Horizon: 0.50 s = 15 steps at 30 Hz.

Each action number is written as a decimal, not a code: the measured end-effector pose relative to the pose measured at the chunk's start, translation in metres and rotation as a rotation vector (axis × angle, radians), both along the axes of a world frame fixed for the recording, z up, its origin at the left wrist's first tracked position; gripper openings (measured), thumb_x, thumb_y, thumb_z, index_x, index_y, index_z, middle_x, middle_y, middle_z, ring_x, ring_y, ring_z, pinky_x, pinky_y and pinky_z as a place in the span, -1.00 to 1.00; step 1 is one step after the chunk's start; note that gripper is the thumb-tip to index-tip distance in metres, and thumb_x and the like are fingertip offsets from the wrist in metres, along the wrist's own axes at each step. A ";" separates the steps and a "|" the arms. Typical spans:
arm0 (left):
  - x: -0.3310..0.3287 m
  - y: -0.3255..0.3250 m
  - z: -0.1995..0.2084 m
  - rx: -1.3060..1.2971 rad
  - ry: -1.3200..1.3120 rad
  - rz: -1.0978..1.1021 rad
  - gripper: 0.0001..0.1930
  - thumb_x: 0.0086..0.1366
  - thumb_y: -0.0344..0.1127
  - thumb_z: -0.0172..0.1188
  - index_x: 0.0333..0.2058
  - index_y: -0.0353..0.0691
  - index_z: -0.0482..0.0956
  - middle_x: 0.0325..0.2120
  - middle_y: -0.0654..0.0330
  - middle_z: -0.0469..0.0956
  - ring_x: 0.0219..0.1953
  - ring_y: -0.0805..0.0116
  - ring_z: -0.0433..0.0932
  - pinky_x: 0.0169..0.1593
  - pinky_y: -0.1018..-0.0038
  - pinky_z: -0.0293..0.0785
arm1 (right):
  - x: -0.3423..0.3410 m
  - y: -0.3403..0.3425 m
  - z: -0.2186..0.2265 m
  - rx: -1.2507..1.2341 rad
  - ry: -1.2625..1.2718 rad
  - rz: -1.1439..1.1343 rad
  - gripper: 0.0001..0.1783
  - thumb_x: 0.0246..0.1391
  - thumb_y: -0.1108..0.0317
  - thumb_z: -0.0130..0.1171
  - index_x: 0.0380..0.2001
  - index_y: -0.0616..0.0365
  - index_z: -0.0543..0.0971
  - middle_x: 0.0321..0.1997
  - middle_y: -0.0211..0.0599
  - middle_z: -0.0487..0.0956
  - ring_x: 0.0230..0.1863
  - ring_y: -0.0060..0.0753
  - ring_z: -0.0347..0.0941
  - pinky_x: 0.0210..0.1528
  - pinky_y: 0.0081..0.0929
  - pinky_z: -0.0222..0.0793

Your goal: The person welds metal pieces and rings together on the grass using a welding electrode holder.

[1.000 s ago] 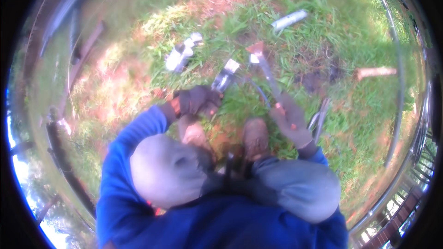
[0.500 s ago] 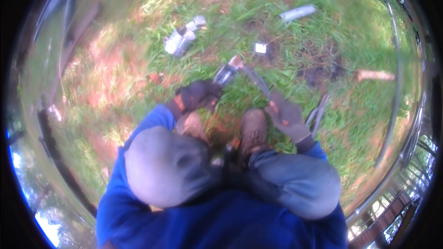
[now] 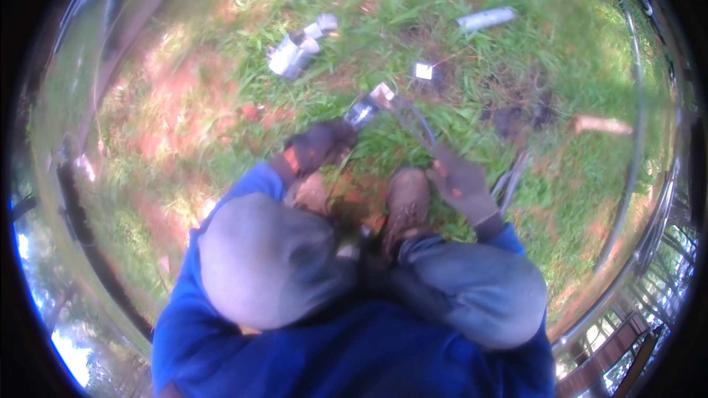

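Note:
My left hand (image 3: 322, 146), in a dark glove with orange patches, is closed round the near end of a short dark and silver cylinder (image 3: 362, 111). A pale pinkish piece (image 3: 383, 95) sits at the cylinder's far end. My right hand (image 3: 463, 184), gloved too, is closed on a long, narrow metal tool (image 3: 423, 130), which looks two-armed, like tongs. Its far tip reaches the pale piece; blur hides whether they touch. Both hands are in front of my knees, over the grass, with my brown boots (image 3: 407, 203) between them.
Silvery cylinders (image 3: 295, 54) lie in the grass ahead. Farther right are a pale tube (image 3: 486, 19), a small white square (image 3: 423, 71) and a piece of wood (image 3: 603, 125). Dark metal bars (image 3: 510, 180) lie beside my right wrist. A curved rail (image 3: 639, 103) borders the right side.
Both hands keep their hold and shift only slightly. The tool's two arms show more distinctly apart, and the pale piece shows larger. The whole scene has moved a little in view.

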State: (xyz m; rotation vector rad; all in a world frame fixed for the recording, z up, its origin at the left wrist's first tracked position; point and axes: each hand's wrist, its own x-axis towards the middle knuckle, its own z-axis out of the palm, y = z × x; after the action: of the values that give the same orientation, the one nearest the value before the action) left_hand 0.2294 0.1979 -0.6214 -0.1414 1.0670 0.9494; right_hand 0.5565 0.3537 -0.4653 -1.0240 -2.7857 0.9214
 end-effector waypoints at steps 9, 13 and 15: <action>-0.011 -0.005 -0.018 0.001 -0.028 -0.025 -0.81 0.61 -0.26 0.18 -0.02 -0.25 0.65 -0.37 0.18 0.67 -0.56 0.47 0.53 -0.56 0.53 0.41 | 0.001 0.003 -0.007 -0.017 -0.117 0.082 -0.60 0.22 0.24 0.43 0.07 -0.10 0.53 -0.44 -0.30 0.59 -0.35 0.06 0.68 -0.35 -0.05 0.56; 0.005 0.003 -0.022 -0.041 -0.203 0.241 -0.81 0.62 -0.31 0.12 -0.02 -0.29 0.63 -0.37 0.17 0.64 -0.53 0.40 0.55 -0.54 0.51 0.47 | 0.003 -0.003 -0.008 0.016 -0.003 0.009 -0.57 0.20 0.25 0.46 0.08 -0.09 0.53 -0.44 -0.30 0.58 -0.38 0.07 0.66 -0.36 -0.06 0.55; 0.005 0.007 -0.019 -0.126 -0.294 0.339 -0.81 0.63 -0.36 0.06 -0.02 -0.33 0.60 -0.36 0.13 0.61 -0.50 0.33 0.57 -0.51 0.50 0.54 | 0.004 -0.002 -0.011 0.044 0.023 0.009 -0.57 0.21 0.23 0.46 0.08 -0.08 0.53 -0.44 -0.31 0.58 -0.39 0.06 0.66 -0.36 -0.06 0.55</action>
State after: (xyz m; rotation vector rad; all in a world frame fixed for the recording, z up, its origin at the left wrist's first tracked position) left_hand 0.2345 0.2049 -0.6405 -0.5636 0.8422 1.1234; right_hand 0.5607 0.3514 -0.4763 -0.9886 -2.7810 0.8634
